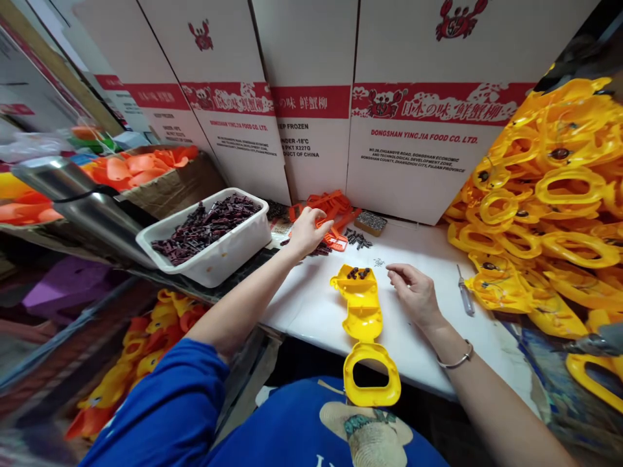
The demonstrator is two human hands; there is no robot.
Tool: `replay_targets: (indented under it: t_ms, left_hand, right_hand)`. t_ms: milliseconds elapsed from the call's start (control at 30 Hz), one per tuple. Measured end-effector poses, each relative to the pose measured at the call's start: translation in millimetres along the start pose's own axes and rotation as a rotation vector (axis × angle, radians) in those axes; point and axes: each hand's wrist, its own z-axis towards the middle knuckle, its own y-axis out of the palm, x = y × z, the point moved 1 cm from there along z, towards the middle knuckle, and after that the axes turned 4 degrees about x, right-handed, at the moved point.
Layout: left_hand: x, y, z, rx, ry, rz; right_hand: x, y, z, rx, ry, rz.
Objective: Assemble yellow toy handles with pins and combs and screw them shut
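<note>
My left hand (307, 233) hovers over a heap of orange plastic frames (335, 204) at the back of the white table, its thumb and fingers apart. On the right, thumb and index finger of my right hand (417, 293) come together beside a few tiny metal pins (378, 262); anything between those fingertips is too small to make out. Between my hands lies a yellow plastic shell (364, 323), hollow side up, with small dark round parts (359, 274) at its far end. Its ring-shaped handle (347, 376) hangs over the near table edge.
A white tub (219, 263) of dark maroon clips stands left. Dark pins (357, 239) and a small box of metal bits (370, 222) lie at the back. A screwdriver (466, 295) lies right, beside piled yellow shells (559, 246). Printed cartons (311, 58) wall the back.
</note>
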Motion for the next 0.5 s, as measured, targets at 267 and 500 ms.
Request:
replay_targets:
  t_ms: [267,500]
  left_hand:
    - [-0.8,15.9,35.1,-0.254,-0.029,0.42]
    - [6.2,13.8,35.0,-0.377,0.015,0.573]
  right_hand:
    - [1.1,0.8,0.2,-0.008,0.006,0.003]
    - [5.9,3.8,-1.6,-0.042,0.04,0.009]
